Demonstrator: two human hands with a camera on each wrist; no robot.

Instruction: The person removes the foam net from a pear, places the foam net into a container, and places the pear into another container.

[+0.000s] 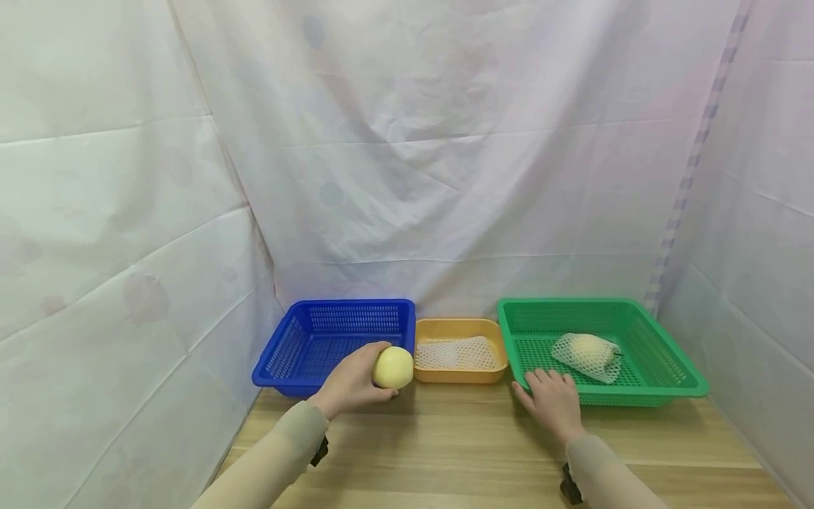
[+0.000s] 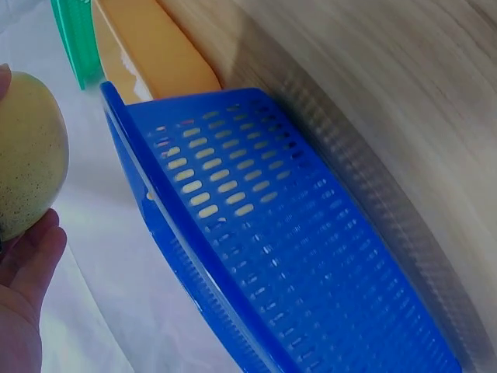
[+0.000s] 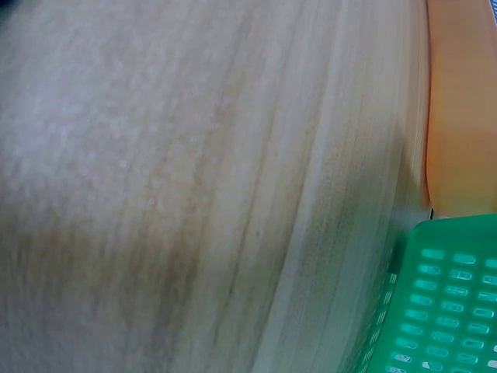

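In the head view my left hand (image 1: 352,385) holds a pale yellow pear (image 1: 393,367) between thumb and fingers, above the near right corner of the blue basket (image 1: 350,303). The left wrist view shows the pear's speckled skin (image 2: 31,155) close up, with no net on it. My right hand (image 1: 552,404) rests at the near left edge of the green basket (image 1: 642,392), fingers over the rim. Inside that basket lies another pear (image 1: 590,351) in a white foam net, its stem pointing right. The right hand does not show in the right wrist view.
Between the two baskets stands a small orange tray (image 1: 461,377) with white foam netting (image 1: 458,353) lying in it. All three containers stand on a wooden table (image 1: 445,445). White cloth (image 1: 407,177) hangs behind and along both sides.
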